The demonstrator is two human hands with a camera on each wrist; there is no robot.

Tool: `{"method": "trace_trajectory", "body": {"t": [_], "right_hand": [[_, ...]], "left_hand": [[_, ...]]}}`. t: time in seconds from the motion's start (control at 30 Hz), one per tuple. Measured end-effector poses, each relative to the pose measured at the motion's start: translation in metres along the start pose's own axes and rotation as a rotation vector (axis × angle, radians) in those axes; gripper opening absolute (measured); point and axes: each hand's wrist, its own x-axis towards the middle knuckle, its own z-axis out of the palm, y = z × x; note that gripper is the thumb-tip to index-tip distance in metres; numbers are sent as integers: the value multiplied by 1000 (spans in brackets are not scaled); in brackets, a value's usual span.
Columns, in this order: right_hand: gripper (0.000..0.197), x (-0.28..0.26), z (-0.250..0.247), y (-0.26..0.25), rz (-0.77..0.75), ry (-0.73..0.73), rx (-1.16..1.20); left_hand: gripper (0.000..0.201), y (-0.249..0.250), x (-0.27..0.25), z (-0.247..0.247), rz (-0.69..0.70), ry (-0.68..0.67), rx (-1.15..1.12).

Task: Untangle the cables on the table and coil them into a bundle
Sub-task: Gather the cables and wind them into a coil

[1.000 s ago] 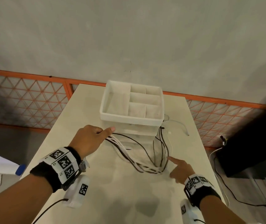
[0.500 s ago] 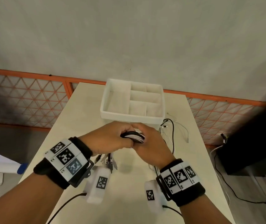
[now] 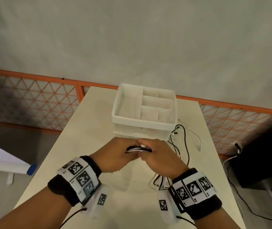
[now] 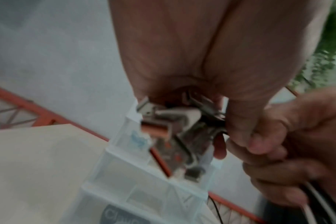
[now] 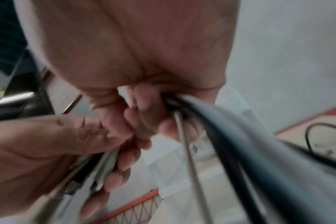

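Note:
Black and white cables (image 3: 138, 149) run in a flat bunch between my two hands above the middle of the table. My left hand (image 3: 118, 154) grips the bunch's end, where USB plugs (image 4: 163, 121) stick out of the fist. My right hand (image 3: 161, 156) grips the same cables (image 5: 211, 121) right beside it, knuckles touching. From the right hand the strands hang down in a loop (image 3: 158, 182) under the wrist. More loose cable (image 3: 184, 141) trails over the table to the right of the organizer.
A white compartment organizer (image 3: 144, 124) stands on a drawer box just beyond my hands. The cream table (image 3: 75, 154) ends near both sides. An orange mesh fence (image 3: 33, 100) runs behind, and a black box (image 3: 264, 159) with cords sits at right.
A second ago my hands were apart, stretching the cables out on the table. They came together and lifted the gathered bunch; since half a second ago they have hardly moved.

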Motion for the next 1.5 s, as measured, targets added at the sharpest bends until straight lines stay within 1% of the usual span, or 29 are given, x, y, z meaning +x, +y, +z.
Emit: {"method": "trace_trajectory", "body": {"t": [0.03, 0.1, 0.17, 0.2, 0.23, 0.3, 0.37, 0.4, 0.43, 0.6, 0.63, 0.7, 0.77, 0.87, 0.97, 1.03, 1.1, 1.2, 1.23, 1.3, 1.37, 1.4, 1.5], "right_hand": [[42, -1, -1, 3, 19, 48, 101], [42, -5, -6, 8, 28, 152, 254], [39, -12, -11, 10, 21, 208, 394], [35, -15, -13, 9, 15, 226, 451], [30, -16, -13, 9, 7, 242, 483], [23, -17, -11, 9, -48, 262, 491], [19, -18, -5, 6, -102, 249, 439], [19, -18, -3, 5, -105, 230, 417], [18, -20, -2, 5, -109, 213, 392], [24, -23, 2, 2, -102, 173, 255], [25, -22, 3, 1, -98, 163, 239], [25, -21, 6, 0, -90, 159, 221], [28, -21, 7, -1, -108, 156, 195], [38, -23, 6, -3, -108, 123, 150], [42, -24, 7, -6, -103, 81, 106], [43, -25, 7, -7, -123, 84, 128], [45, -22, 7, -3, -79, 125, 184], [45, -20, 6, 0, 24, 190, 409], [44, -20, 5, 1, 39, 186, 471], [47, -21, 3, 0, 46, 127, 536], [52, -22, 1, -2, 40, 54, 551], [54, -21, 1, -3, 45, 40, 536], [54, -17, 4, -3, 81, 106, 411]], "left_hand": [[15, -1, -1, -5, -39, 21, -73], [41, -10, -3, -14, -147, 98, -264], [67, -16, -5, -15, -271, 144, -603], [75, -16, -5, -12, -313, 144, -779], [79, -14, -4, -9, -348, 139, -928], [86, -6, 0, -5, -361, 132, -1144], [90, 3, 4, -3, -335, 136, -1269], [88, 7, 6, -4, -319, 136, -1290], [85, 10, 6, -5, -315, 134, -1268], [72, 18, 7, -8, -341, 76, -942], [72, 20, 7, -7, -343, 59, -909], [75, 21, 6, -7, -336, 50, -911], [75, 20, 6, -6, -333, 91, -943], [56, 23, 5, -1, -347, 167, -874], [52, 25, 6, 5, -351, 200, -823], [50, 25, 8, 6, -359, 221, -818], [44, 23, 9, 6, -377, 264, -818], [33, 20, 11, 4, -409, 322, -830], [32, 20, 11, 4, -414, 325, -823], [30, 19, 11, 5, -423, 319, -798], [29, 18, 12, 7, -427, 304, -779], [28, 18, 13, 8, -425, 292, -769], [30, 18, 14, 9, -425, 235, -700]]}}
